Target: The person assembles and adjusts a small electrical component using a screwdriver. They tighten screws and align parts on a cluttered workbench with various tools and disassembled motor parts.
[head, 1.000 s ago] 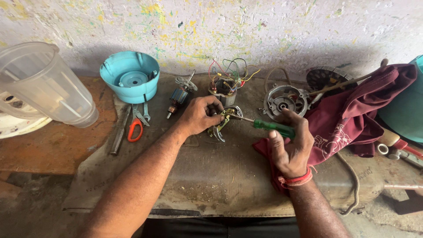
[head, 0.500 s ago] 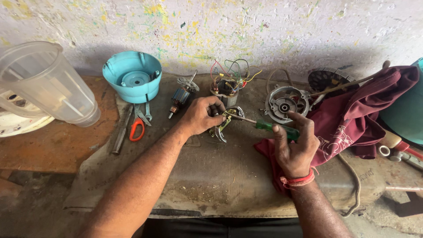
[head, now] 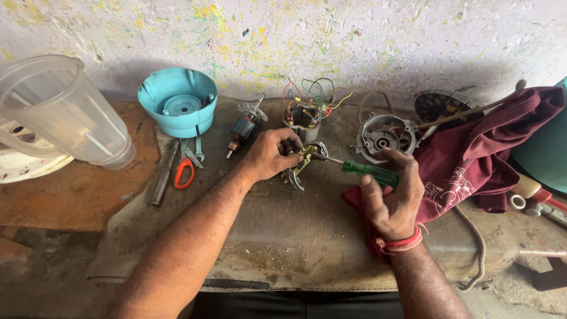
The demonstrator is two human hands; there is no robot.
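Note:
My left hand [head: 269, 155] grips a small metal bracket part [head: 302, 164] and presses it onto the worn bench top [head: 283, 236]. My right hand [head: 393, 198] holds a green-handled screwdriver [head: 369, 172] with loosely curled fingers; its shaft points left and the tip meets the bracket. Just behind the bracket stands a motor stator with coloured wires [head: 307, 112]. A motor armature [head: 242, 129] lies to the left of my left hand.
A turquoise plastic base [head: 177, 106] and a clear jug [head: 65, 115] sit at the left, with orange-handled pliers [head: 186, 168] and a wrench beside them. A round metal motor housing [head: 383, 137] and a maroon cloth [head: 484, 153] lie to the right, tools beyond it.
My right hand has loosened and rolled its fingers along the screwdriver handle while the tip stays on the bracket. My left hand has held still.

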